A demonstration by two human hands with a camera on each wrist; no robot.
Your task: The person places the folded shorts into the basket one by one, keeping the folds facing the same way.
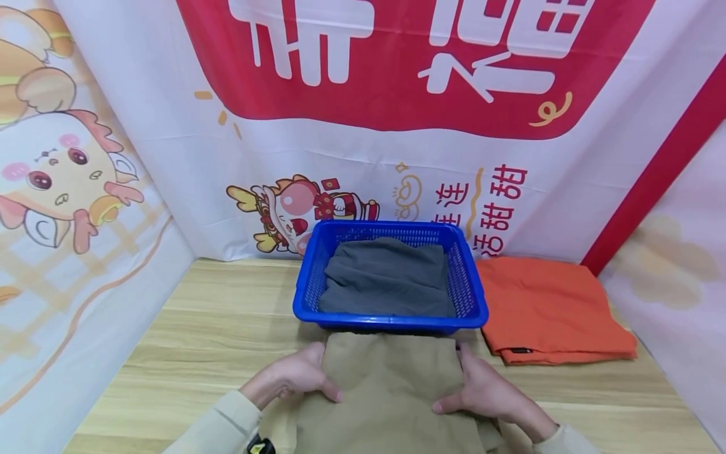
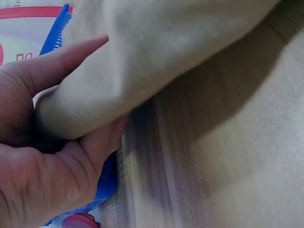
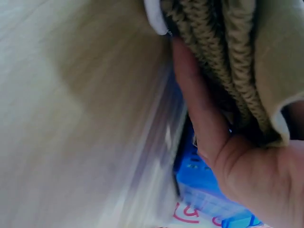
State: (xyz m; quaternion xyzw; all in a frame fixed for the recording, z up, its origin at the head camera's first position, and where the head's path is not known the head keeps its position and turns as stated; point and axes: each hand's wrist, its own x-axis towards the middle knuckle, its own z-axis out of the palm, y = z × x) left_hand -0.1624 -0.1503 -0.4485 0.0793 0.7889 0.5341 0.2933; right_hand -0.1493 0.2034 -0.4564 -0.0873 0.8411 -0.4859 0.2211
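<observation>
A folded khaki cloth (image 1: pixel 391 391) lies between both hands in front of the basket in the head view. The left hand (image 1: pixel 303 372) grips its left edge, thumb on top; in the left wrist view that hand (image 2: pixel 61 123) has the fold of cloth (image 2: pixel 137 52) between thumb and fingers. The right hand (image 1: pixel 488 391) grips the right edge, thumb on top. In the right wrist view, fingers of the right hand (image 3: pixel 228 152) lie under the layered edges of the cloth (image 3: pixel 280 57). The cloth hides some fingertips.
Just beyond the khaki cloth stands a blue basket (image 1: pixel 391 323) holding a dark grey folded cloth (image 1: pixel 388 277). To its right, a folded orange cloth (image 1: pixel 553 309) lies on the wooden table (image 1: pixel 227 315). A printed white and red curtain (image 1: pixel 340 145) hangs behind.
</observation>
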